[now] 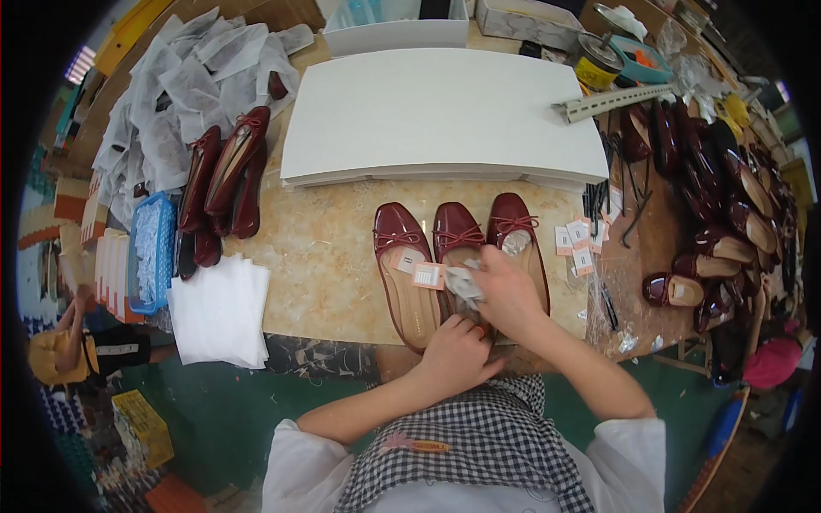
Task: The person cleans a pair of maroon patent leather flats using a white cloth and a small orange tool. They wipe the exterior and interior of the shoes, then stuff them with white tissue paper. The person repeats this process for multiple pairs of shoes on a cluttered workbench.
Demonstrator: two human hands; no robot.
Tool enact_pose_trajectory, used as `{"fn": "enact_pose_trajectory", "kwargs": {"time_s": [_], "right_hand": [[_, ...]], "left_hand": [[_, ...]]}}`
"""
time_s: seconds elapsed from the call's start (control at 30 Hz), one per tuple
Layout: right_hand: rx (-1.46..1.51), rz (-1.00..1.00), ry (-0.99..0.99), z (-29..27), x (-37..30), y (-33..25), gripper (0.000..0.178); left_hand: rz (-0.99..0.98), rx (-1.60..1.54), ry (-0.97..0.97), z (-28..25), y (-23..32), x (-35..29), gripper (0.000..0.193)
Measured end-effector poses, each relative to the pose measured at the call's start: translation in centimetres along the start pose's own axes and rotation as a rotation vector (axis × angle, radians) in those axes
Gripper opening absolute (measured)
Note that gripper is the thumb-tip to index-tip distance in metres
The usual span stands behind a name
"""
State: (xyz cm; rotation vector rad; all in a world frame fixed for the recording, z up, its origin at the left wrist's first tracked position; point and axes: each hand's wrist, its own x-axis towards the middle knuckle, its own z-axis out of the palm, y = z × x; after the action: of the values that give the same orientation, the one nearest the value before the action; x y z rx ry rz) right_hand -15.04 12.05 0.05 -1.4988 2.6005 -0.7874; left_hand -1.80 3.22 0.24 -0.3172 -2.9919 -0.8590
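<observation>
Three dark red patent flat shoes with bows lie side by side, toes away from me: the left shoe (398, 224), the middle shoe (452, 221) and the right shoe (511, 211). My left hand (455, 352) is closed at the heel of the middle shoe, which it partly covers. Over that shoe's opening, my right hand (510, 295) pinches crumpled greyish-white paper (464, 287). A white and orange tag (428, 275) rests across the left and middle shoes. Crumpled clear stuffing (515, 243) sits in the right shoe's toe.
Behind the shoes is a stack of white sheets (436, 111). Red shoes (221, 179), a blue basket (152, 252) and white tissue sheets (221, 309) stand left. A heap of shoes (727, 201) and several loose tags (581, 244) lie right. Another person (64, 350) is far left.
</observation>
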Motion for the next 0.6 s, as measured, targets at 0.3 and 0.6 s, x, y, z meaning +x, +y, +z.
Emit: {"fn": "enact_pose_trajectory", "kwargs": {"time_s": [0.3,0.6], "right_hand": [[0.653,0.344,-0.221,-1.2,2.9,2.5,0.060],[0.014,0.322,-0.122,1.8,5.1,3.2,0.051]], "left_hand": [[-0.038,0.029,0.025,0.9,-0.1,0.8,0.029],[0.170,0.214,-0.053,-1.9,-1.9,3.9,0.037]]}}
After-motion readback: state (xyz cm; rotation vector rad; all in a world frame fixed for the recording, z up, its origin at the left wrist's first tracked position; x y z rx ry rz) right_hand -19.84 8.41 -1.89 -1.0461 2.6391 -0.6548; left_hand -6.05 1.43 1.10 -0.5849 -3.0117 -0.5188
